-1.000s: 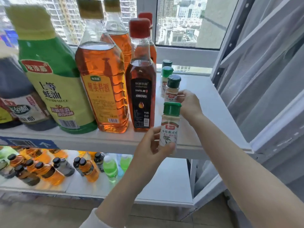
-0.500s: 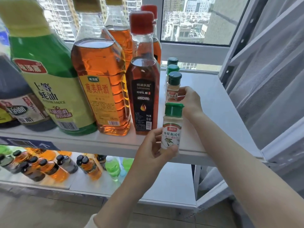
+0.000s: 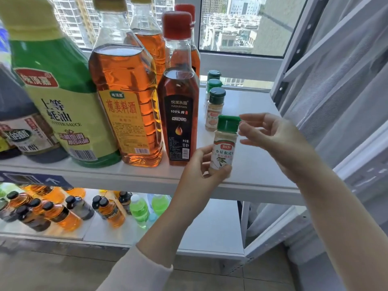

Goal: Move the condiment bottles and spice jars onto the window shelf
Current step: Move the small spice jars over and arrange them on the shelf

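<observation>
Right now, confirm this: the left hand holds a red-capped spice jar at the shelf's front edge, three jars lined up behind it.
No: in the head view the cap is green, not red. The left hand holds a green-capped spice jar at the shelf's front edge, three jars lined up behind it.

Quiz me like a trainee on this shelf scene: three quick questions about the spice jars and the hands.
1. Which hand grips the spice jar near the front edge of the shelf?
2. True or false: the right hand is up beside the jar's green cap.
3. How many other green-capped jars stand on the shelf behind it? A one, B three, C five.
Key: 1 left hand; 2 true; 3 B.
</observation>
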Demonstrator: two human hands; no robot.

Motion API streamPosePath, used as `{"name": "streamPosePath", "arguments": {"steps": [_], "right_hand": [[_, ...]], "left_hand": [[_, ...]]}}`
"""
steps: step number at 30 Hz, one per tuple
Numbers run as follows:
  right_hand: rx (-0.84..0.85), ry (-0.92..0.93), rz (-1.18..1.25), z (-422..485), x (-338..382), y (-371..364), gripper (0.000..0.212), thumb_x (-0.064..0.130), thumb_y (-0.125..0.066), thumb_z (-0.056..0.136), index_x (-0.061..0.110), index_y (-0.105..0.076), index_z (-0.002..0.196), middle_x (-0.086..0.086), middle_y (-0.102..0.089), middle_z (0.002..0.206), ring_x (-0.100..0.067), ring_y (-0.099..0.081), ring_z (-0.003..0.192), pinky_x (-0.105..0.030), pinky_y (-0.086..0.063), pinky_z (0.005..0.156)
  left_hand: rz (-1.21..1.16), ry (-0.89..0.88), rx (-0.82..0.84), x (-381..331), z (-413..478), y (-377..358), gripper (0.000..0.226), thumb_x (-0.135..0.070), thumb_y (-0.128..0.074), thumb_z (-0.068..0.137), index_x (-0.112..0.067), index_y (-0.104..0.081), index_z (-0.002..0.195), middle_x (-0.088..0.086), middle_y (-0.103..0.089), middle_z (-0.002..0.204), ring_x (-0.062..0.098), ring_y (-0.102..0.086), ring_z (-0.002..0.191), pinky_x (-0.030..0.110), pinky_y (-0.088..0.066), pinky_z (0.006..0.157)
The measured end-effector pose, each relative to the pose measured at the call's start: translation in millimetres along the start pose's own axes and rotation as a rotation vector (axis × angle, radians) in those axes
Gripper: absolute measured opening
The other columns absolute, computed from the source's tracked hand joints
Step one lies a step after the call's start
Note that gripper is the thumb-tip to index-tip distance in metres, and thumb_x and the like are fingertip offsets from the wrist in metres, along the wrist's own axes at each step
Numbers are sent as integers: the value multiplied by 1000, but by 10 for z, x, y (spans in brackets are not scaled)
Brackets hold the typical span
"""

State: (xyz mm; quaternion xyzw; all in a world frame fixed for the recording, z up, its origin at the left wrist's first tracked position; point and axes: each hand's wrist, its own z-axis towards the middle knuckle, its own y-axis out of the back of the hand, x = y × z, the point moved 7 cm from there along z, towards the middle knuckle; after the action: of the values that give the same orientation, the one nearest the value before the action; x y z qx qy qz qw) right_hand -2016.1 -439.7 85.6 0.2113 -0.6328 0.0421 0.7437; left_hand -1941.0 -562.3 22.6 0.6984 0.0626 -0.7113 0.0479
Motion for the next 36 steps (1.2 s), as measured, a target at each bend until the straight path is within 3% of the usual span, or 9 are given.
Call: {"name": "streamPosePath", "arguments": {"steps": [4, 8, 15, 21, 36], "right_hand": [[-14, -30, -45, -101, 11, -12, 61, 53, -71, 47, 22, -61, 99, 3, -69, 98, -12, -68, 90, -27, -55, 79], [-29, -67, -17, -148, -43, -1, 45, 42, -71, 55, 19, -64, 92, -3, -70, 96, -14, -70, 84, -24, -56, 77], [-74, -20, -25, 2, 49, 59, 41, 29, -73, 67, 13, -62, 103, -3, -67, 101, -15, -65, 91, -23, -52, 78], [-148, 66, -176, 351, 34, -63, 39, 20, -73, 77, 11, -57, 111, -1, -63, 104, -15, -61, 95, -26, -51, 80], [-150, 84, -301, 545, -86, -306, 45, 25, -70, 81, 7, -53, 119, 1, -56, 105, -14, -55, 94, -22, -45, 76]], "left_hand": [[43, -31, 13, -53, 17, -98, 41, -18, -66, 84, -24, -48, 120, -9, -59, 109, 8, -58, 99, 15, -51, 78], [105, -81, 12, -79, 10, -173, 38, -16, -66, 84, -26, -48, 116, -9, -59, 108, 10, -58, 98, 23, -52, 83], [208, -105, -67, -65, -33, -88, 59, -19, -65, 85, -28, -37, 136, -7, -43, 137, 8, -47, 121, 25, -40, 103], [280, -158, -93, -47, -164, 39, 44, -19, -63, 86, -39, -40, 119, -13, -46, 128, -9, -46, 109, 5, -38, 91], [315, -153, -146, -9, -200, 235, 38, -20, -62, 87, -36, -44, 116, -13, -50, 122, -6, -49, 108, -1, -39, 83]]}}
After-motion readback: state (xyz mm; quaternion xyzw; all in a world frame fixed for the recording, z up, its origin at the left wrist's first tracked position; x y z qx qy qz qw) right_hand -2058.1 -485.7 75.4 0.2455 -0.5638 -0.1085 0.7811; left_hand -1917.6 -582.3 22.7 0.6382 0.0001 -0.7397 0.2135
